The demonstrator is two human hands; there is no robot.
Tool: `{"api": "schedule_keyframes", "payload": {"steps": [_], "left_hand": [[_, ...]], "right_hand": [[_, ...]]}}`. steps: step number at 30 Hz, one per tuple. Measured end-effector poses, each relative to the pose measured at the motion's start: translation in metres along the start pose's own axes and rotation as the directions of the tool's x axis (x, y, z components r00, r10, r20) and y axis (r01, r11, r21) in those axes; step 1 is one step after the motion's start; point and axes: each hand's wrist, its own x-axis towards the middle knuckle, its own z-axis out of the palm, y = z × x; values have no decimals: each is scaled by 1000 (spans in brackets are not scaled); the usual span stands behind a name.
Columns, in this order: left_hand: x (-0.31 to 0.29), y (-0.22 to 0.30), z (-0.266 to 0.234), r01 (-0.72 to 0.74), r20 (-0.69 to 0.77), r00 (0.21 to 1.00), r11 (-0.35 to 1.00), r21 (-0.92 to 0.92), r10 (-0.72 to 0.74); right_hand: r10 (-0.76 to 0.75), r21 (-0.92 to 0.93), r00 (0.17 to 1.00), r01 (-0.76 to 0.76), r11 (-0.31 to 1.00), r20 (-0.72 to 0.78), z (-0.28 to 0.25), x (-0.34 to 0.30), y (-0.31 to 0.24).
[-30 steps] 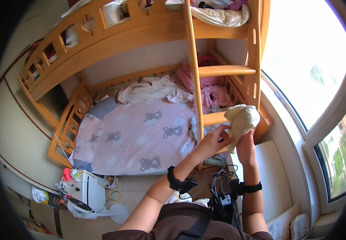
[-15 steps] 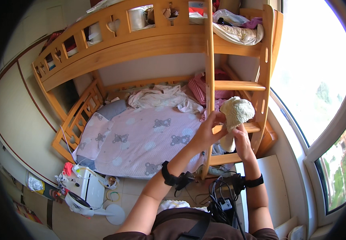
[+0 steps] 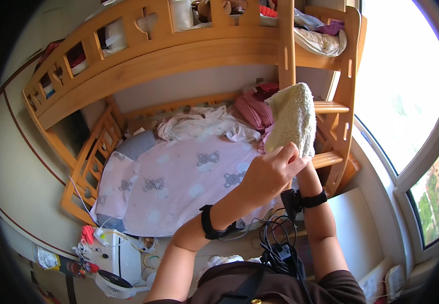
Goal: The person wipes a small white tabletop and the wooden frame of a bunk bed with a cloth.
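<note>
A pale yellow-green terry cloth (image 3: 291, 121) stands up above my hands, in front of the bunk bed ladder (image 3: 331, 107). Its lower edge is pinched in the closed fingers of my left hand (image 3: 279, 164). My right hand (image 3: 305, 171) comes up from below against the cloth's lower end. Cloth and left hand cover its fingers, so their pose is hidden. Black straps with small devices sit round both wrists.
Behind stands a wooden bunk bed (image 3: 163, 57); a bear-patterned sheet (image 3: 189, 177) covers its lower bunk. Bright window (image 3: 402, 76) and sill at the right. A white cabinet (image 3: 120, 253) and fan (image 3: 113, 283) stand lower left. Black cables (image 3: 283, 248) hang before my body.
The bunched cloth has been spread into a taller, flatter shape. My left hand has moved to its lower edge, and my right fingers have gone out of sight. The view has shifted slightly.
</note>
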Motion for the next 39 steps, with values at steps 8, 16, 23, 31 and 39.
{"api": "schedule_keyframes", "payload": {"steps": [8, 16, 23, 31, 39], "left_hand": [[-34, -65, -64, 232, 74, 971, 970, -70, -227], [-42, -126, -93, 113, 30, 993, 993, -43, -112], [-33, -162, -93, 123, 115, 987, 987, -100, -111], [28, -261, -123, 87, 16, 995, 967, 240, -93], [47, -381, -166, 239, -333, 938, 873, 425, -95]], "right_hand": [[150, 563, 988, -97, 821, -48, 92, 34, 50], [116, 196, 993, -119, 973, 27, 170, 61, 2], [-40, 91, 999, 40, 995, -8, 177, 116, -2], [-195, 191, 970, 221, 956, -144, 105, 242, 42], [-339, 438, 928, 372, 818, -156, 113, 404, 70]]}}
